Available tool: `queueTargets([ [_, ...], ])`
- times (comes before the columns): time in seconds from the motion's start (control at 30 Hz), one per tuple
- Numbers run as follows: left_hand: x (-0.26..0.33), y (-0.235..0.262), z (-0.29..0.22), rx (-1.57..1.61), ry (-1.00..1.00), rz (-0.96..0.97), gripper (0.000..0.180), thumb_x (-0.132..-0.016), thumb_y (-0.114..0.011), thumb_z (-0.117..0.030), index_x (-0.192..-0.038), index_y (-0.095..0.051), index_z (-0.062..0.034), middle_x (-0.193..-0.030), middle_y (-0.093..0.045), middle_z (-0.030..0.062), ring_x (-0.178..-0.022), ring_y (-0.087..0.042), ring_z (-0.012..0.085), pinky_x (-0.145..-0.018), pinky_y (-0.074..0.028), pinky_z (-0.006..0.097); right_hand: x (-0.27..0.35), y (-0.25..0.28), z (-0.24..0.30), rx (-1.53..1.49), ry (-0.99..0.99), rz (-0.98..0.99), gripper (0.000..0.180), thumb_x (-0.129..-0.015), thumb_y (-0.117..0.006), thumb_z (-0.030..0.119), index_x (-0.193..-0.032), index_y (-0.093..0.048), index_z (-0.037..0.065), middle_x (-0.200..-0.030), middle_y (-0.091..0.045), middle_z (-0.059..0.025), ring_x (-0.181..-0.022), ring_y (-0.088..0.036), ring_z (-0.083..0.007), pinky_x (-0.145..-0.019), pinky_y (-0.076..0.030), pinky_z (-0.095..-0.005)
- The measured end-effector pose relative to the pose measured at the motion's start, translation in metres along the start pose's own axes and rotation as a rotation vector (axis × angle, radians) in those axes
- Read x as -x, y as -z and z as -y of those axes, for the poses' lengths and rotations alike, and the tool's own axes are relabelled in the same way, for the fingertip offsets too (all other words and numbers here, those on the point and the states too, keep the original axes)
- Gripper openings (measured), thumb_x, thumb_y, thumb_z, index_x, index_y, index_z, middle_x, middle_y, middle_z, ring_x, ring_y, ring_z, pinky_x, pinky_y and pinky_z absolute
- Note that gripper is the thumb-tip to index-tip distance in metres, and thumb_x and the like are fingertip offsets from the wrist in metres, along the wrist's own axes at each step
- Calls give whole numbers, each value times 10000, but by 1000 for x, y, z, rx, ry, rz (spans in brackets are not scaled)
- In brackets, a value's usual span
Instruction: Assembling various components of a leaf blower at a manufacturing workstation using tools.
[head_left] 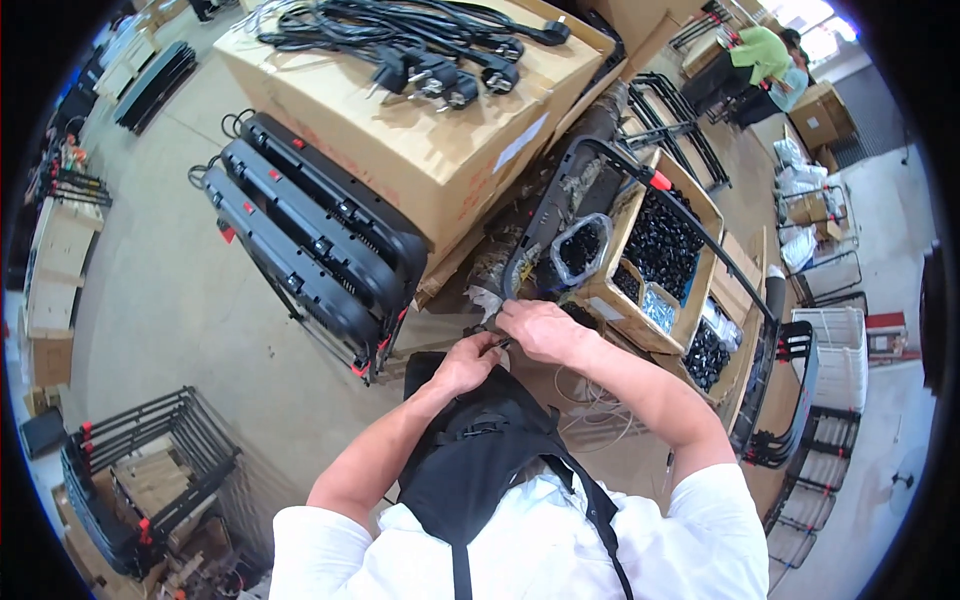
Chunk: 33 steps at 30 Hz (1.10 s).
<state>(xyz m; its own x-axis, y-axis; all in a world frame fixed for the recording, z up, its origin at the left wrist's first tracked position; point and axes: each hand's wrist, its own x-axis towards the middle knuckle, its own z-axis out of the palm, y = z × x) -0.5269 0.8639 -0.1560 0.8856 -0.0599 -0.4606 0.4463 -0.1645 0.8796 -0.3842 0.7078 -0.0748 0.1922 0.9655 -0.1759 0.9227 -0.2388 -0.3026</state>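
Note:
My left hand [465, 363] is closed in front of my body, thumb and fingertips pinching a small dark piece too small to name. Close beside it on the right, my right hand [543, 331] is closed at the lower end of a black tubular frame [552, 195]. The frame bends at its top and runs on to the right, with a red fitting [660, 181] on it. My right fingers partly hide the tube's end. A clear bag of small black parts [580, 247] lies just past the right hand.
A wooden box of black parts [662, 240] stands at the right. Black power cords [430, 60] lie on a large carton [350, 130] ahead. Several dark panels with red parts [310, 240] lean at its left. More black frames [190, 430] stand lower left. Two people [755, 70] work far right.

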Motion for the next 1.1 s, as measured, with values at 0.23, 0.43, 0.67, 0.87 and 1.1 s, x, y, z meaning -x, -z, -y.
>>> queueTargets([
  [0.23, 0, 2, 20, 110, -32, -30, 308, -1030, -614, -224, -1249, -692, -21, -1050, -745, 174, -1011, -707, 311, -938, -535, 423, 6, 13, 6, -91, -98, 51, 222, -884, -655, 73, -1095, -678, 9, -1059, -687, -191, -986, -731, -401, -845, -605, -485],
  [0.43, 1, 6, 13, -68, -134, -78, 326, -1016, -612, -234, -1268, -688, -40, -1076, -747, 198, -1053, -717, 350, -942, -540, 443, 2, 4, -4, 90, -53, 163, 187, -928, -702, 152, -1079, -678, 44, -956, -698, -156, -955, -728, -368, -827, -589, -459],
  [0.67, 3, 14, 7, -77, -122, -22, 339, -1031, -598, -216, -1297, -674, -20, -1101, -738, 181, -1037, -697, 301, -945, -529, 416, 5, 12, -3, -44, 48, -35, 170, -947, -721, 201, -1001, -655, 53, -922, -689, -141, -904, -721, -351, -793, -582, -458],
  [0.87, 1, 17, 5, 15, -65, 23, 318, -1038, -603, -200, -1289, -685, -24, -997, -725, 93, -941, -656, 189, -893, -528, 359, 13, -5, 0, -91, 64, -71, 194, -943, -729, 199, -1051, -661, 54, -932, -679, -132, -913, -716, -345, -787, -587, -443],
  [1.1, -2, 13, 11, 214, 12, 82, 294, -1040, -612, -179, -1271, -700, -20, -950, -697, 18, -872, -596, 109, -814, -507, 297, 25, -20, 6, -147, 95, -163, 197, -936, -716, 158, -1099, -675, 56, -951, -671, -125, -917, -715, -334, -777, -593, -446],
])
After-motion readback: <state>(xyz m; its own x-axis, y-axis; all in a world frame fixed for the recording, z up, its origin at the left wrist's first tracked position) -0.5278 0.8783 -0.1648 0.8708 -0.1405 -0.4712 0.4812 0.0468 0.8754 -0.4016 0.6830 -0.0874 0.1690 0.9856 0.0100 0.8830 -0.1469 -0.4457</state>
